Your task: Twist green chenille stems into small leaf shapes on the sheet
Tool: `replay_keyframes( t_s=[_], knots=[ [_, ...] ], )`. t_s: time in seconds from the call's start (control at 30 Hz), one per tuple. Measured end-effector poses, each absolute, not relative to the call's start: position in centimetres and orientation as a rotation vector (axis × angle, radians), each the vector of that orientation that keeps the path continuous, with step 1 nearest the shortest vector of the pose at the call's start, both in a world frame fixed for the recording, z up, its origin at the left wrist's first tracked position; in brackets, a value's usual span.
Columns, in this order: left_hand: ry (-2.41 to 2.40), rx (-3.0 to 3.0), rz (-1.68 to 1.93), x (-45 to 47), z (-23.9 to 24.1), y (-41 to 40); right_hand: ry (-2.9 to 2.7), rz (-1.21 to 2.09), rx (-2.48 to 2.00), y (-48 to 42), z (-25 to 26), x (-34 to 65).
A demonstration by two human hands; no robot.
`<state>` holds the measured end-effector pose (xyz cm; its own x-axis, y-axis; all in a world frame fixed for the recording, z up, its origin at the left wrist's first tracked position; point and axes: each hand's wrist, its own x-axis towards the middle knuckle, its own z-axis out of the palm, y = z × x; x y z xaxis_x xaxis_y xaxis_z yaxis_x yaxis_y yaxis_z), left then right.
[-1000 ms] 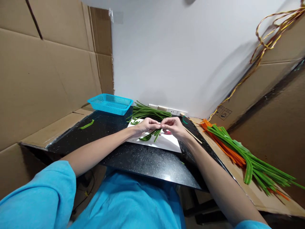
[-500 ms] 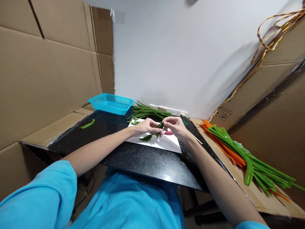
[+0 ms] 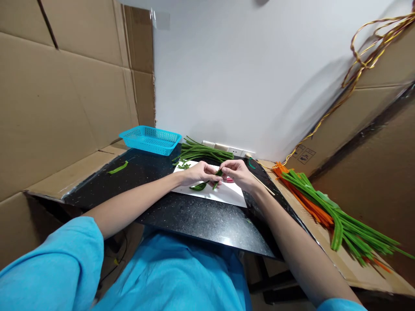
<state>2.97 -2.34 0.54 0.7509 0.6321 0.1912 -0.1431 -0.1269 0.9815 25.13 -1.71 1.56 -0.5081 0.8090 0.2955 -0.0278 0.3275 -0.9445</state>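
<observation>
Over a white sheet, my left hand is closed, pinching a dark green pipe cleaner that is bent into a leaf-like shape. My right hand pinches the upper end of the same piece between thumb and fingers. Part of it is hidden by the fingers. A finished-looking leaf-shaped green piece lies on the sheet below my left hand. Behind my right hand, the red handle of a tool shows; its other end is hidden. Small green curled pieces rest at the sheet's far left corner.
A bundle of dark green pipe cleaners lies behind the sheet. A blue basket stands at the back left, near a light green strip. Bright green pipe cleaners and orange ones lie on cardboard at right.
The pipe cleaner between my hands has turned slightly, and less of the red handle shows. My hands stay nearly in place, still pinching it.
</observation>
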Motion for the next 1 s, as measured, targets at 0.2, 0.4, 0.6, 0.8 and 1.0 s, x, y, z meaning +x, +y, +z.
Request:
replay_keyframes(
  t_s=[0.2, 0.4, 0.6, 0.8, 1.0],
  knots=[
    [0.439, 1.525, 0.719, 3.0, 0.5, -2.3, -1.78, 1.217, -0.702, -1.9, 1.8, 25.1],
    [0.515, 1.571, 0.792, 3.1, 0.1, -1.8, -1.746, 1.182, -0.772, -2.2, 2.0, 24.8],
    [0.63, 1.785, 1.046, 3.6, -1.0, -1.1, -1.791, 1.112, -0.877, -2.3, 1.8, 24.6],
    [0.75, 1.818, 1.263, 3.6, -1.2, -0.5, -1.64, 1.224, -0.92, -1.8, 1.3, 24.6],
    [0.827, 2.018, 1.407, 3.6, -0.8, -1.1, -1.477, 1.433, -1.016, -1.9, 1.4, 24.5]
  ],
)
